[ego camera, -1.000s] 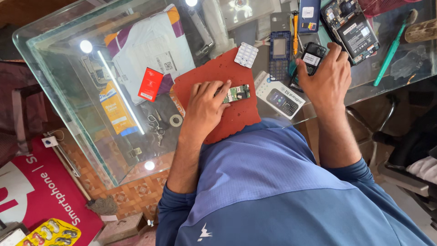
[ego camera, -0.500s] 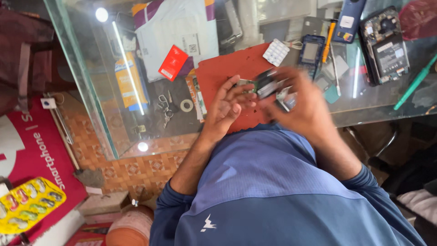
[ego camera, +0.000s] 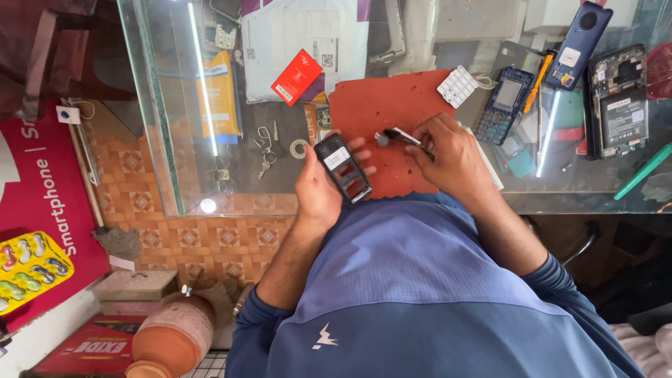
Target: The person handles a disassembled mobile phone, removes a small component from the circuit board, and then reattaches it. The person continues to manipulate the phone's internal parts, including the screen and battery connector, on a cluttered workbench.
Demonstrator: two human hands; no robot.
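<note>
Left hand (ego camera: 318, 192) grips black phone shell (ego camera: 343, 168) — long axis toward upper left; right hand (ego camera: 448, 150), mid-frame right of it, pinches thin part (ego camera: 402, 134).

We grip a black phone housing (ego camera: 343, 169) in our left hand (ego camera: 318, 190), open side up, tilted with its lower end toward our body. Just right of it, our right hand (ego camera: 448, 150) pinches a thin black-and-silver part (ego camera: 402, 135), held level, fingertips closed around it.
</note>
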